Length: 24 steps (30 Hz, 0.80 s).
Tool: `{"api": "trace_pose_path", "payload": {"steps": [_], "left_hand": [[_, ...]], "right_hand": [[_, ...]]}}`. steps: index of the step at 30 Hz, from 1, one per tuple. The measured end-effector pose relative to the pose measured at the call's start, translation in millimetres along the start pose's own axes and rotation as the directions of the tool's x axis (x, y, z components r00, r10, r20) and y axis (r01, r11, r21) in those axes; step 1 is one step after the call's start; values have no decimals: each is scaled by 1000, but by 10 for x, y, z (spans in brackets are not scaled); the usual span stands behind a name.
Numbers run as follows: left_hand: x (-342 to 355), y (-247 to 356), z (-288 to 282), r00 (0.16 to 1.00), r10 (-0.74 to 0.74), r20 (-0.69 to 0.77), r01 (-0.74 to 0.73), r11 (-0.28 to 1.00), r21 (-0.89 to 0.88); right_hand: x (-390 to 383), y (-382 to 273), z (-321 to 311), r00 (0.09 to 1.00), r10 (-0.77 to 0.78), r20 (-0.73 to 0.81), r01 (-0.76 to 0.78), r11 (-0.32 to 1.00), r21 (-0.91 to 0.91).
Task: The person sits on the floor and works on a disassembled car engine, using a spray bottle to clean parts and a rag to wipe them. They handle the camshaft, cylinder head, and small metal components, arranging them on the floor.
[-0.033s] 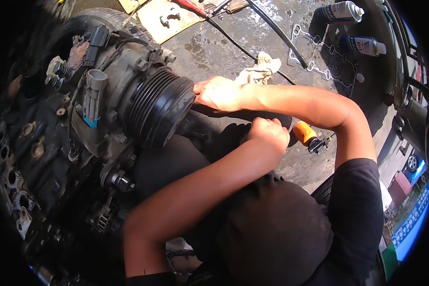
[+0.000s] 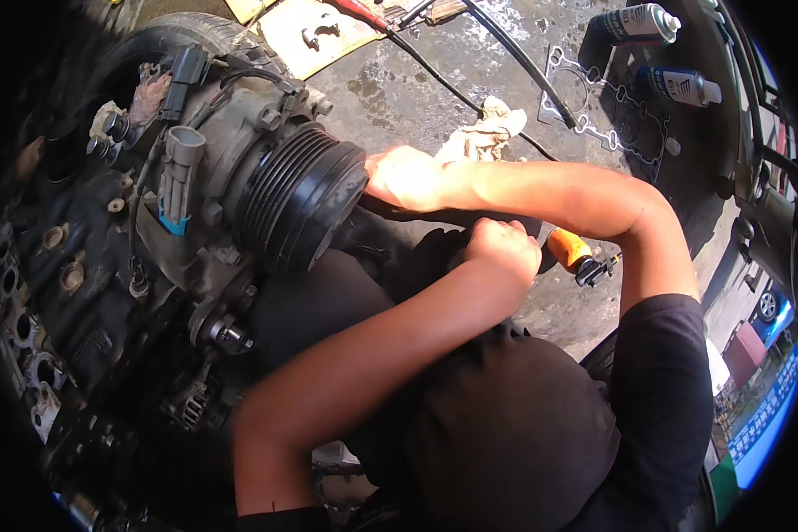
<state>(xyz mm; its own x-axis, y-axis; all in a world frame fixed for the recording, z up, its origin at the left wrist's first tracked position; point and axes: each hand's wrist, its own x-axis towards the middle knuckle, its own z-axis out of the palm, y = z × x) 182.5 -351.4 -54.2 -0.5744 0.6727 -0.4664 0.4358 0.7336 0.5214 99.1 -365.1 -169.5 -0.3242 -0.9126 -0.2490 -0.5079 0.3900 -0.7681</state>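
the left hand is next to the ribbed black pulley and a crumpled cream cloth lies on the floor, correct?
No, it is the right hand that is next to the ribbed black pulley, as the head view shows; the crumpled cream cloth does lie on the floor.

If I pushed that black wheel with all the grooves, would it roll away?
The black grooved wheel probably wouldn't roll away, because it looks attached to the grey metal housing; being round, it might spin in place instead. It would likely feel hard and stiff, since its ridges look crisp and even. It's probably heavy too, as it looks thick and metallic.
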Motion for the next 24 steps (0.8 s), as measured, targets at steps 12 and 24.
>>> {"api": "trace_pose_path", "payload": {"steps": [12,24], "left_hand": [[-59,-263,-314,990,32,-140,-36,999,-27],[-25,-487,-1042,608,-330,-722,-287,756,-588]], "right_hand": [[-220,47,-768,964,248,-99,-239,966,100],[-1425,-322,-1738,651,462,-601,171,683,710]]}}
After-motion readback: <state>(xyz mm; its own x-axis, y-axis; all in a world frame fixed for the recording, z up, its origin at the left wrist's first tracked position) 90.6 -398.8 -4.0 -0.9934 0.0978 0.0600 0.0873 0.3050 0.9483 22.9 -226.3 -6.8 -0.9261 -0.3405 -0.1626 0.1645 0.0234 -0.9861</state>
